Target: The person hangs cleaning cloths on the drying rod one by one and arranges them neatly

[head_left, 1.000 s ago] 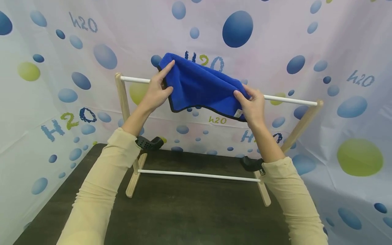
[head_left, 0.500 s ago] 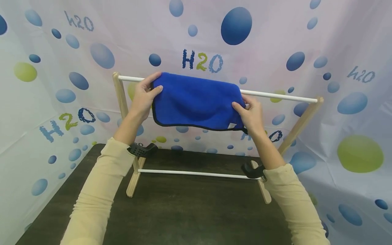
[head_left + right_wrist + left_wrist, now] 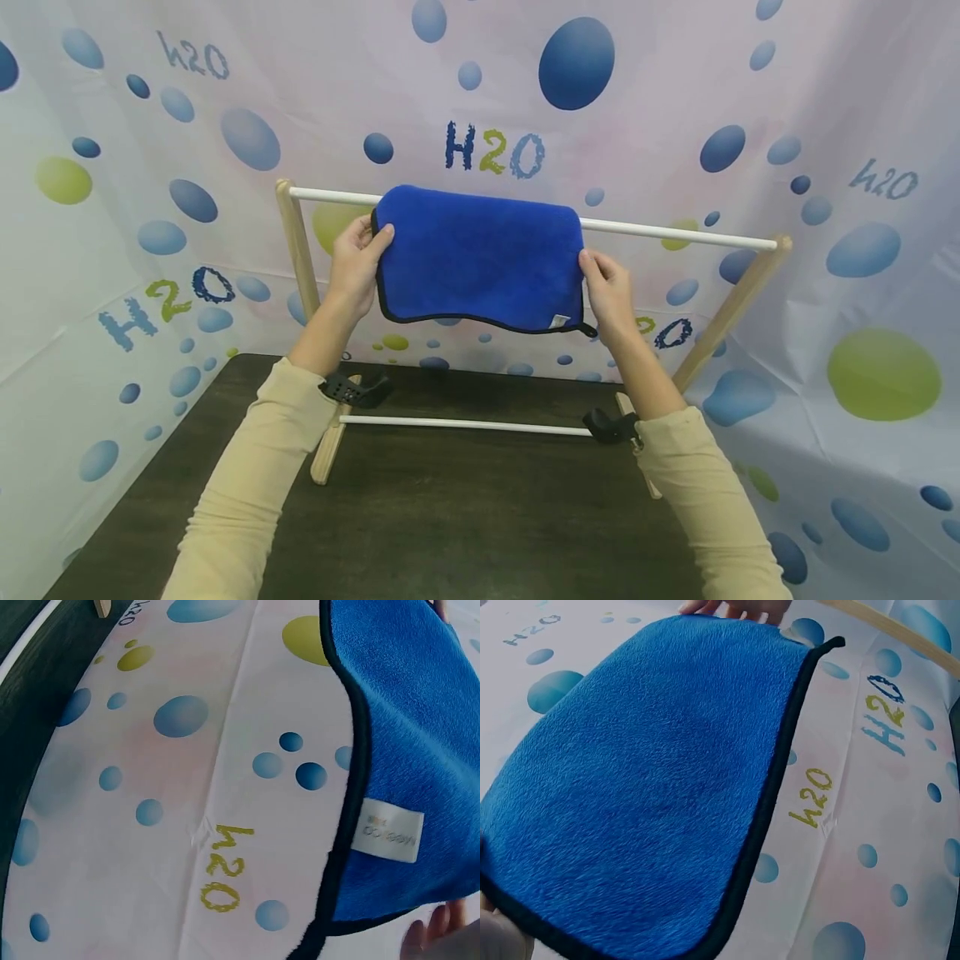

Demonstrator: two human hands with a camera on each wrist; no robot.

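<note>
A blue plush towel [image 3: 480,258] with black edging hangs over the top white rod [image 3: 675,234] of a wooden rack. My left hand [image 3: 354,267] pinches its left edge, thumb in front and fingers behind. At the right edge, my right hand [image 3: 609,292] holds the cloth between thumb and fingers. The front panel lies fairly flat, its lower hem slightly wavy. A white label [image 3: 388,830] shows near the lower right corner, where a black loop [image 3: 588,330] sticks out. The towel's far side is hidden.
Wooden posts [image 3: 731,321] carry the top rod at both ends. A lower white rod [image 3: 465,424] joins the feet, which stand on a dark table [image 3: 450,525]. Behind hangs a white curtain [image 3: 645,108] with bubble prints. Each wrist wears a black camera mount [image 3: 611,425].
The towel has come down from a slanted, bunched hold above the rod to drape over it, spread flatter. My left hand has lowered with it, and the right hand has shifted slightly down.
</note>
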